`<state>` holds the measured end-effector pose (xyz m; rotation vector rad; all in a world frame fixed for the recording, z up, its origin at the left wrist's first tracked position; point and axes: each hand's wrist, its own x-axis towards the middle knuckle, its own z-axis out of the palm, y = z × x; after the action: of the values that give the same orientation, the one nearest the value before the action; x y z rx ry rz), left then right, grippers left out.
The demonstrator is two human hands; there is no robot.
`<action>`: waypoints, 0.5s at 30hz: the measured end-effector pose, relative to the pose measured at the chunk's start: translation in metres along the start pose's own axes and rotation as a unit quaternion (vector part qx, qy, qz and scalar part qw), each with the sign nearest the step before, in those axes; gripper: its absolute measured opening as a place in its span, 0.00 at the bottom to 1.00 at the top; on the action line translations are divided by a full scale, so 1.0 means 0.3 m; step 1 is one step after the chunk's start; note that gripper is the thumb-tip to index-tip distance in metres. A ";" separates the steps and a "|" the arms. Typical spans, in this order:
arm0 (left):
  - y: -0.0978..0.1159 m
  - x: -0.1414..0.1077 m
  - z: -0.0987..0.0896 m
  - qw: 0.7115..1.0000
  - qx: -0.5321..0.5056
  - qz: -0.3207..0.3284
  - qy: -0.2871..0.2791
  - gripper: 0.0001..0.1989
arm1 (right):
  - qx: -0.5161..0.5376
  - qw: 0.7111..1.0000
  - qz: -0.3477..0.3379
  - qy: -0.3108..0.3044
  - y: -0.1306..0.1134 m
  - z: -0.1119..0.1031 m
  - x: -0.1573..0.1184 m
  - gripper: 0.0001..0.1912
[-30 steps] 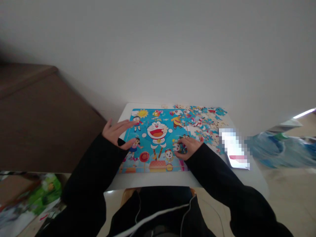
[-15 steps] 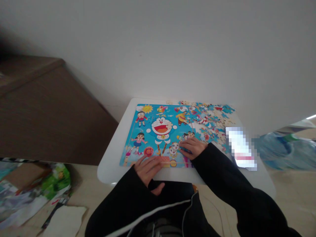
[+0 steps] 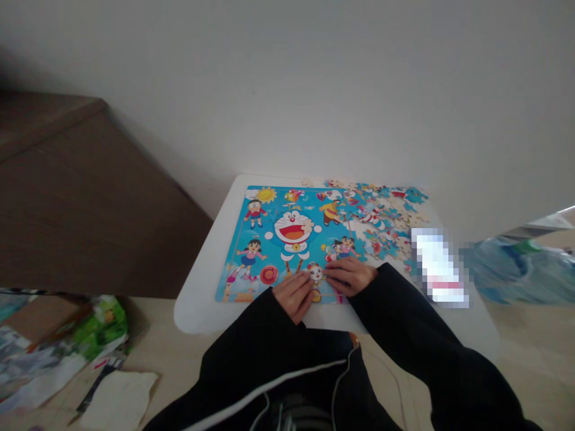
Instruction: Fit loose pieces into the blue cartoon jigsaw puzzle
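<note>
Sleeves (image 3: pixel 242 344), black, pulled down to both wrists at the bottom of the view. Left hand (image 3: pixel 294 297) down on the near edge of the puzzle (image 3: pixel 233 263), fingers close together, tips by a small round cartoon head (image 3: pixel 315 274). Right hand (image 3: pixel 350 276) also down on the puzzle, just beside that same head, fingers close together too. Both hands very near each other. Any piece under the fingers too hidden to tell, and no clear grip in view. Puzzle flat on a white table (image 3: pixel 197 314), all bright blue, with a big blue cartoon cat (image 3: pixel 293 230) in the middle. Loose pieces (image 3: pixel 386 206) in a messy heap past the top right part of the puzzle, on the same table. Blurred flat thing (image 3: pixel 438 266) near the right table edge. Papers (image 3: pixel 58 341) low on the left. Brown furniture (image 3: pixel 90 191) farther left, blue plastic (image 3: pixel 516 281) farther right, white wall (image 3: pixel 287 78) at the back.
</note>
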<state>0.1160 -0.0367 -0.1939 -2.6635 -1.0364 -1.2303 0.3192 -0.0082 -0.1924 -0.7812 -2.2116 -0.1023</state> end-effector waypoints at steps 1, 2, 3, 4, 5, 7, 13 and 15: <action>0.002 0.003 -0.007 1.000 -0.004 0.001 -0.005 0.10 | 0.001 1.000 0.003 -0.002 -0.001 0.000 -0.002 0.08; 0.003 0.005 -0.012 1.000 -0.010 0.001 -0.004 0.10 | 0.002 1.000 0.006 -0.002 -0.002 0.000 -0.004 0.08; 0.003 0.005 -0.014 1.000 -0.016 0.000 0.000 0.10 | 0.001 1.000 0.011 -0.002 -0.003 0.000 -0.006 0.07; 0.004 0.004 -0.015 1.000 -0.022 -0.002 0.007 0.09 | 0.002 1.000 0.015 -0.001 -0.004 0.001 -0.008 0.07; 0.005 0.002 -0.013 0.999 -0.028 -0.006 0.014 0.09 | 0.005 1.000 0.017 0.001 -0.004 0.001 -0.010 0.07; 0.006 -0.002 -0.009 0.999 -0.039 -0.015 0.030 0.07 | 0.016 1.000 0.018 0.004 -0.005 0.002 -0.012 0.07; 0.011 0.000 -0.005 0.998 -0.040 -0.024 0.041 0.07 | 0.027 0.999 0.030 0.005 -0.010 0.000 -0.006 0.07; 0.012 0.001 -0.005 0.998 -0.042 -0.025 0.048 0.07 | 0.025 0.999 0.027 0.008 -0.011 0.000 -0.004 0.07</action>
<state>0.1173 -0.0398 -0.1917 -2.6235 -1.0681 -1.4258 0.3179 -0.0113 -0.1927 -0.8087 -2.1687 -0.0268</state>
